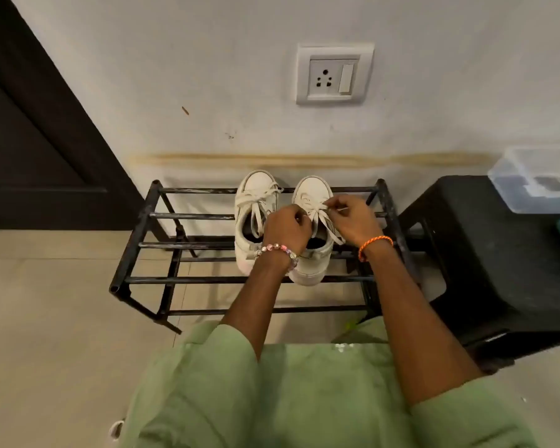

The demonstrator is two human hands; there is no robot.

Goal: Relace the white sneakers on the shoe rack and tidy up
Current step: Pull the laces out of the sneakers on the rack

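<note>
head cam, looks fwd/down (wide), near rack [149, 215]

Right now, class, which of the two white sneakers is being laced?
The right sneaker: both hands pinch its laces; the left sneaker lies untouched.

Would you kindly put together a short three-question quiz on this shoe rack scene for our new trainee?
1. True or false: both hands work on the right sneaker.
2. Which wrist wears the orange band: A) left, B) right?
3. Fill in: the clear box sits on a black ____.

Key
1. True: the left hand and right hand each pinch its lace; the left sneaker is untouched on the rack.
2. B.
3. Stool.
</note>
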